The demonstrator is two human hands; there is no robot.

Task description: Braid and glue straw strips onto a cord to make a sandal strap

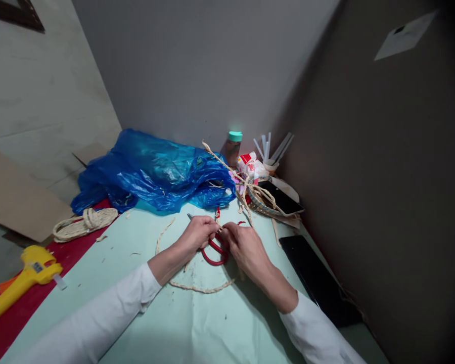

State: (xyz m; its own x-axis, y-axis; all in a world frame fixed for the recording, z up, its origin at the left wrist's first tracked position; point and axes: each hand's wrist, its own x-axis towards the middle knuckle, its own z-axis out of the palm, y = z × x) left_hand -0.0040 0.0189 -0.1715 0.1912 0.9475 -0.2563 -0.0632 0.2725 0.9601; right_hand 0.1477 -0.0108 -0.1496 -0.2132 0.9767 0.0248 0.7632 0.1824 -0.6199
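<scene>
My left hand (199, 235) and my right hand (246, 247) meet over the middle of the table, fingertips almost touching. Both are closed in a pinch on a thin straw cord (219, 221), which shows a bit of red at its far end. Below the hands lies a pair of scissors with red handles (214, 261); my fingers cover most of it. A pale braided straw cord (200, 289) curves loosely on the table around the hands. Whether it joins the piece in my fingers is hidden.
A blue plastic bag (155, 169) lies at the back. Left are a coiled straw braid (85, 225) and a yellow glue gun (36, 270). Right are a basket (263, 202) with straw strands, a phone (282, 197), a black flat panel (318, 278) and a green-lidded jar (233, 146).
</scene>
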